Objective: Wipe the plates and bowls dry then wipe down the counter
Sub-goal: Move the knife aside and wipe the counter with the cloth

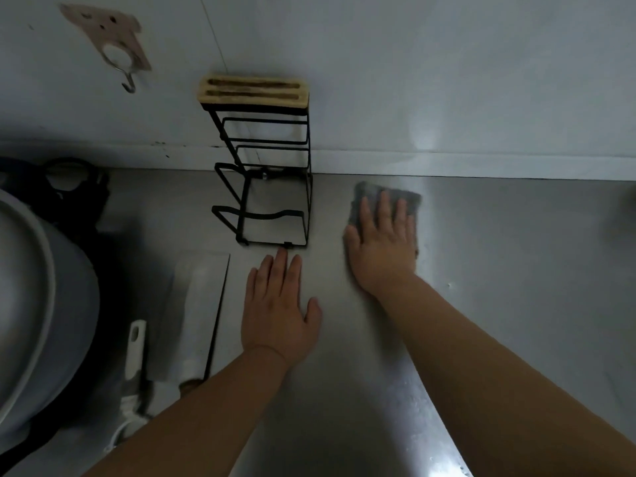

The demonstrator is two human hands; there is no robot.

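Fingers [383, 208] straight; right hand [382, 251] presses cloth [411, 199], left hand [278, 311] seemingly resting.

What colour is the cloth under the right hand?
Grey wiping cloth, pressed flat under the right hand; head view shows it.

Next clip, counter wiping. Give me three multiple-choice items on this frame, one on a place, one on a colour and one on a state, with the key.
1. Where does the cloth lie relative to the rack?
A. inside it
B. to its right, on the counter
C. on top of it

2. What colour is the cloth?
A. grey
B. red
C. yellow

3. How is the left hand?
A. clenched in a fist
B. gripped round the rack
C. flat on the counter, fingers straight

Key:
1 B, the right hand presses it flat on the steel, right of the rack.
2 A, grey shows past the fingertips.
3 C, its palm faces down and it holds nothing.
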